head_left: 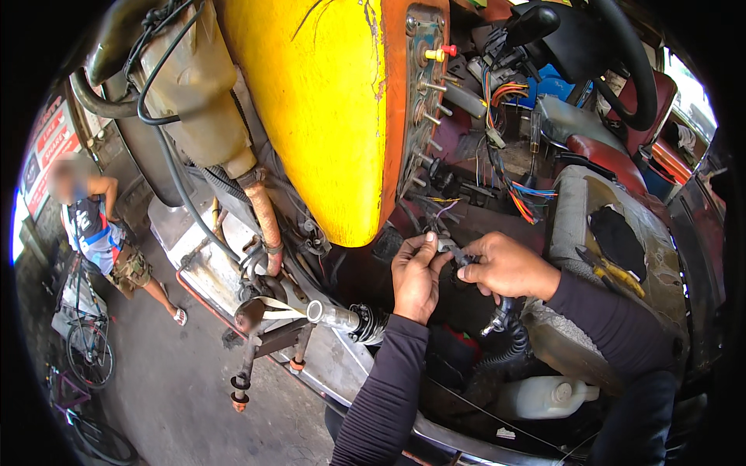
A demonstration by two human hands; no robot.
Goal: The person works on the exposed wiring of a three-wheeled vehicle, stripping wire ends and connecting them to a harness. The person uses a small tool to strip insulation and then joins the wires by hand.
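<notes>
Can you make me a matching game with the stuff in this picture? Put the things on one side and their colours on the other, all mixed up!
Things:
1. Big panel
2. Steering wheel
3. Jug
4. Seat

Colours:
a. white
b. red
c. yellow
d. black

Right pairs: 1-c, 2-d, 3-a, 4-b.

Both hands work just below the panel: the left hand pinches a small connector and the right hand grips a dark tool beside it.
</notes>
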